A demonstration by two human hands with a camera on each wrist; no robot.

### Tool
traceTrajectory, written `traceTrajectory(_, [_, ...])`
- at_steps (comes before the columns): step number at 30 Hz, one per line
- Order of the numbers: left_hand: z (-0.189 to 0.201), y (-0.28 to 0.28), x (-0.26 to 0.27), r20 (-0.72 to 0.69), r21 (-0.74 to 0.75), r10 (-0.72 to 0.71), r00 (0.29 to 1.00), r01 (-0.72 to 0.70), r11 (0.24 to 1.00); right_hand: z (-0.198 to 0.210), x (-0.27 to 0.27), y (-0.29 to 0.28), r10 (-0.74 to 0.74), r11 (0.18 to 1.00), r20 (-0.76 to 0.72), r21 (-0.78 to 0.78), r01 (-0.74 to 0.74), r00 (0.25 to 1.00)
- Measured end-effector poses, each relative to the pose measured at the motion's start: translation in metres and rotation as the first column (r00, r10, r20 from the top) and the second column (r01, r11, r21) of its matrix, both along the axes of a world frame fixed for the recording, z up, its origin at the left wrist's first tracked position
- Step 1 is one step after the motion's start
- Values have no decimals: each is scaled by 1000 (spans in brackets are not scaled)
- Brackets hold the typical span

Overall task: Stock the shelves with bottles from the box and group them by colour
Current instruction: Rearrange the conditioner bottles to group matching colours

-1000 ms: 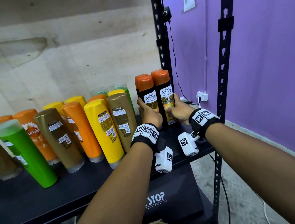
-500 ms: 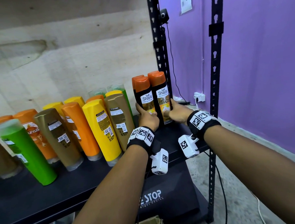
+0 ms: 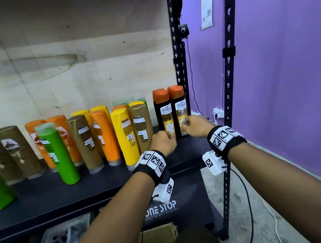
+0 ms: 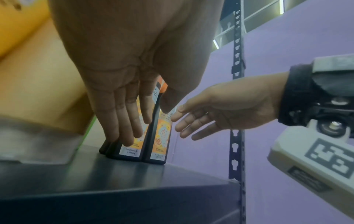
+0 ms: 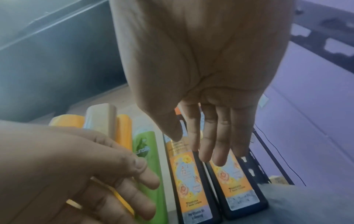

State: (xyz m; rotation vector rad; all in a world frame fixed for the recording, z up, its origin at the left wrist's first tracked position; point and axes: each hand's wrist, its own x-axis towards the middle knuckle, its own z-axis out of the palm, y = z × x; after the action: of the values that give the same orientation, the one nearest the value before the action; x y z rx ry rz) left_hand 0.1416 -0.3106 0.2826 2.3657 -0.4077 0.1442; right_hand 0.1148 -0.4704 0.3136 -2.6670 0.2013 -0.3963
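Both hands at black Shayla bottles, shelf's right end.
L hand (image 3: 163, 142) fingers straight, flat vs left bottle (image 3: 165, 113); R hand (image 3: 194, 126) relaxed, holding nothing, just beside right bottle (image 3: 180, 109). Both upright on shelf (image 3: 190, 147).

Black bottles (image 3: 171, 113) w/ orange caps looked like glossy plastic, paper labels. Shelf (image 3: 49, 197) at 7 o'clock was smooth matt dark board; uprights (image 3: 228, 92) perforated black metal. Back wall (image 3: 71, 73) was rough, stained; wristbands (image 3: 226, 136) black cloth.
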Motion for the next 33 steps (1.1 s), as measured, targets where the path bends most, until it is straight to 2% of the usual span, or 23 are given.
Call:
traceTrajectory(7, [9, 35, -29, 111, 101, -8, 994, -4, 995, 13, -29, 35, 79, 992, 3, -97, -78, 997])
traceTrajectory(11, [12, 57, -39, 136, 130, 11, 991, -29, 991, 13, -37, 53, 103, 990, 13, -94, -101, 995])
traceTrajectory(17, [13, 95, -46, 148, 87, 56, 987, -69, 994, 7, -39, 74, 140, 987, 5, -86, -139, 990])
traceTrajectory(25, [7, 139, -44, 184, -164, 231, 955, -202, 966, -16, -18, 97, 163, 982, 152, 75, -176, 975])
traceTrajectory(33, [0, 143, -29, 104, -161, 243, 964, -225, 961, -39, 2, 120, 149, 944, 205, 261, -201, 967])
